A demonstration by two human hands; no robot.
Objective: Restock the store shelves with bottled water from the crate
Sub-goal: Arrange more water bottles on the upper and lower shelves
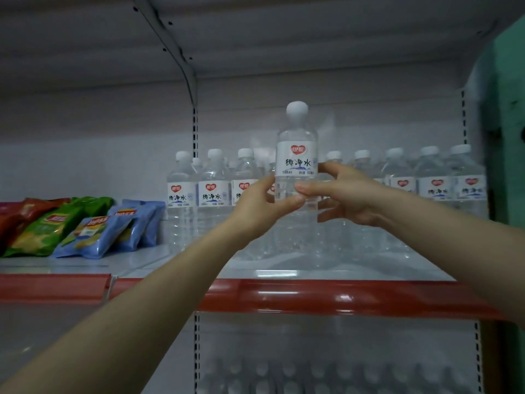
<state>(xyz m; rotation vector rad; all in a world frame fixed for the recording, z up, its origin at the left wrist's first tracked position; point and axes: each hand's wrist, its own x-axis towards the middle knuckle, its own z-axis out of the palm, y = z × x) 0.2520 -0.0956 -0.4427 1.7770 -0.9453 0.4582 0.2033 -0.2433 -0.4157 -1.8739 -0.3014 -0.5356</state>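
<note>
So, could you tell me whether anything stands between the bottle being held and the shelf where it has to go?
Nothing visible does. The held bottle, gripped by the left hand and right hand, hangs upright above a gap in the front row of bottles on the shelf.

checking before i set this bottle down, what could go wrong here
The bottle is held only by fingertips of the left hand and right hand, so it could slip. Lowered carelessly, it may knock over the shelf bottles crowded right behind it.
</note>
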